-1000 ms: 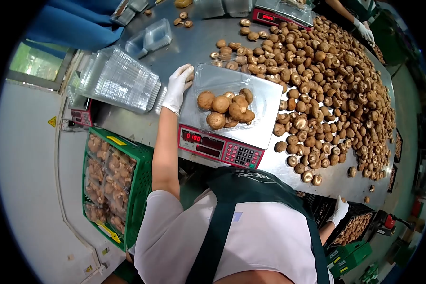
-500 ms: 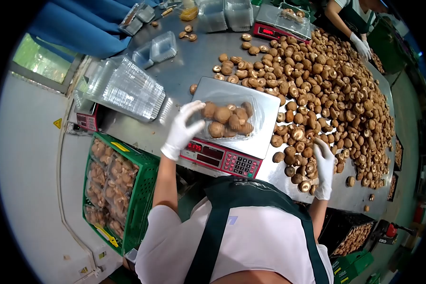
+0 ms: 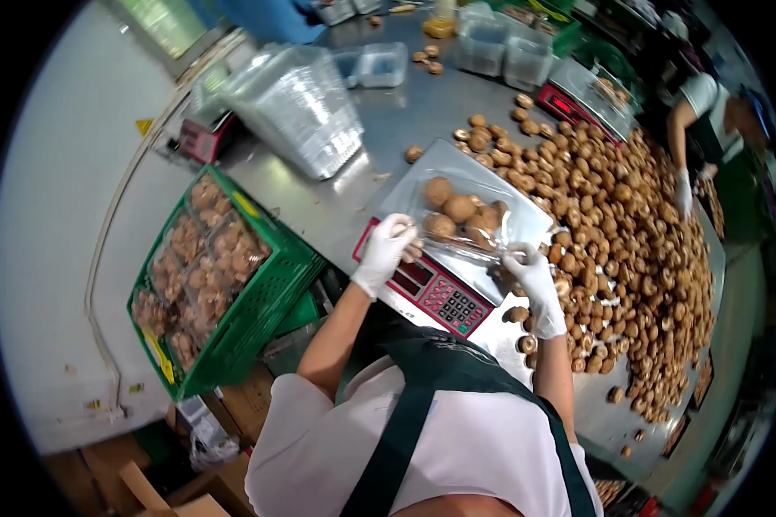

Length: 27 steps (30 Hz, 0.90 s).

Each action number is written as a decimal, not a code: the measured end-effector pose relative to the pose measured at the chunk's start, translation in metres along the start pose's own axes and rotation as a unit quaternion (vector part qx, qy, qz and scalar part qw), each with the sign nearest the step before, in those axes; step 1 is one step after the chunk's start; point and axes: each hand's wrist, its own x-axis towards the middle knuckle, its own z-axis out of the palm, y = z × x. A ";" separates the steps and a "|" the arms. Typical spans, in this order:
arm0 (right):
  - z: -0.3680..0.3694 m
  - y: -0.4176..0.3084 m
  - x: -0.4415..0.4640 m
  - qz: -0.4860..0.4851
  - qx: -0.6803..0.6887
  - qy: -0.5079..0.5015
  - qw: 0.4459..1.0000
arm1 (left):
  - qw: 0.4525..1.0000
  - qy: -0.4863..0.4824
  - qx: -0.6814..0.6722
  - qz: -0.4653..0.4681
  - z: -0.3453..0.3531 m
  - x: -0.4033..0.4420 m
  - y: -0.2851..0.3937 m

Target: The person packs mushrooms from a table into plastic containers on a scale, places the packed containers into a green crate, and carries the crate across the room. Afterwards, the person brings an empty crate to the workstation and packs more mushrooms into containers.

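Clear tray (image 3: pixel 451 248) on the near scale (image 3: pixel 441 158), a gloved hand close at each end

Tray sits on the scale's metal plate, towards the plate's near side; several brown mushrooms (image 3: pixel 459 208) lie inside it. Scale stands by the near edge of the steel counter (image 3: pixel 409 108), set askew, with its keypad (image 3: pixel 453 305) facing the wearer.

Left hand (image 3: pixel 391 252): at the tray's near-left corner, fingers curled and drawn in close to one another. Right hand (image 3: pixel 530 274): at the near-right corner, fingers bent towards the tray's edge, thumb side partly hidden. Whether either hand has a firm hold of the plastic cannot be told (clear material, slight blur).

Surroundings: a loose pile of mushrooms (image 3: pixel 616 258) covers much of the counter's right side, its nearest pieces just beside the right hand. A stack of empty trays (image 3: pixel 306 112) rests along the left edge. Below that edge, a green crate (image 3: pixel 263 280) holds packed mushrooms (image 3: pixel 203 258). Towards the far edge, a second scale (image 3: pixel 563 105); beyond the pile, a co-worker's gloved hand (image 3: pixel 684 195).
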 end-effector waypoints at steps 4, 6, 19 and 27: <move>0.000 0.008 -0.001 0.002 0.074 -0.022 0.997 | 0.999 0.013 0.023 0.044 0.005 -0.001 -0.005; 0.000 0.015 -0.001 -0.023 0.080 -0.023 0.996 | 0.998 0.016 0.022 0.058 0.006 -0.001 -0.011; 0.050 -0.013 -0.019 -0.433 -0.227 0.065 0.870 | 0.959 0.063 0.194 0.196 -0.049 -0.061 -0.019; 0.115 -0.042 -0.017 -0.653 -0.239 0.041 0.717 | 0.858 0.195 0.284 0.382 -0.110 -0.117 -0.003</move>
